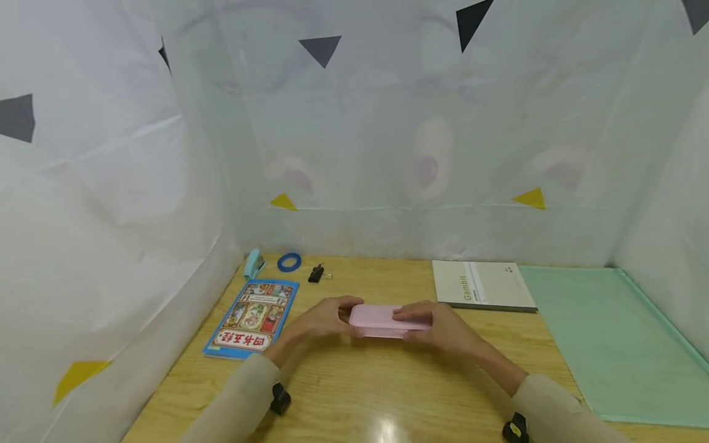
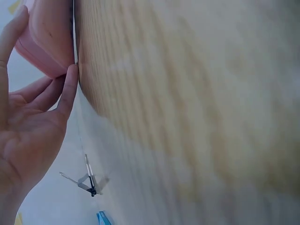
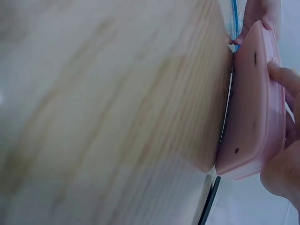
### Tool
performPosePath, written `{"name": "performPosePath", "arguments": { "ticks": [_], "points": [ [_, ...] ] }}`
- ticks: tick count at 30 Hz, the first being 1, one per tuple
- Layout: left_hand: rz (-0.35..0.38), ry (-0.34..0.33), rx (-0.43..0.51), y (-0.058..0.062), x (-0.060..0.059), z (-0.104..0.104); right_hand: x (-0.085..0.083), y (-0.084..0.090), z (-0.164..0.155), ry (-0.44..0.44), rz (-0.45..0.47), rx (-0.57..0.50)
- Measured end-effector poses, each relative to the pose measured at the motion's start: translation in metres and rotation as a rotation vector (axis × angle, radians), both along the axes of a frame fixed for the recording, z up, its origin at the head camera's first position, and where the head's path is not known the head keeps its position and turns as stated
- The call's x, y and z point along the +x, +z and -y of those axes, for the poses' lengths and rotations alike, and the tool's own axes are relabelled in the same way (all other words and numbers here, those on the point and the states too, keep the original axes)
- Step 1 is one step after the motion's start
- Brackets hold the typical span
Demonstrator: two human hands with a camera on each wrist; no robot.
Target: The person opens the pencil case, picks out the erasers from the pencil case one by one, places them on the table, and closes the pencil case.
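Note:
A pink plastic case with rounded corners and a lid lies level and lengthwise across the middle of the table, close over the wood. My left hand grips its left end, and in the left wrist view the thumb and fingers hold the case's corner. At the right end my right hand holds the case, fingers over the top and thumb at the near side. In the right wrist view small dark marks dot the underside of the case, which is tilted in that view.
To the left lies a blue-edged book, with a light blue stapler, a blue tape roll and a black binder clip behind it. A notebook lies back right, beside a pale green mat. Patterned white curtains surround the table.

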State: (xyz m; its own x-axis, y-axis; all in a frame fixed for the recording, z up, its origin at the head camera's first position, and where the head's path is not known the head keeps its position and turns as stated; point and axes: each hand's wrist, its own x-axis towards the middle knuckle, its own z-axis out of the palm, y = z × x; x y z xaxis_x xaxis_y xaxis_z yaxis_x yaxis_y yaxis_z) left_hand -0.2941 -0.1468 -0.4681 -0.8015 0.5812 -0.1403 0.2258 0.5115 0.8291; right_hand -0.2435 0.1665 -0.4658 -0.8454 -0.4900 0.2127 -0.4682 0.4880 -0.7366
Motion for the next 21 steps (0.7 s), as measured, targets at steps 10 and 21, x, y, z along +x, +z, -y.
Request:
{"name": "performPosePath", "arguments": {
  "ticks": [10,21],
  "points": [
    [0.024,0.032,0.000,0.006,-0.003,-0.003,-0.006,0.004,-0.002,-0.082,0.013,-0.031],
    [-0.043,-0.008,-0.062,0.010,-0.005,-0.008,-0.011,0.007,-0.005,-0.016,-0.019,-0.105]
  ]
}}
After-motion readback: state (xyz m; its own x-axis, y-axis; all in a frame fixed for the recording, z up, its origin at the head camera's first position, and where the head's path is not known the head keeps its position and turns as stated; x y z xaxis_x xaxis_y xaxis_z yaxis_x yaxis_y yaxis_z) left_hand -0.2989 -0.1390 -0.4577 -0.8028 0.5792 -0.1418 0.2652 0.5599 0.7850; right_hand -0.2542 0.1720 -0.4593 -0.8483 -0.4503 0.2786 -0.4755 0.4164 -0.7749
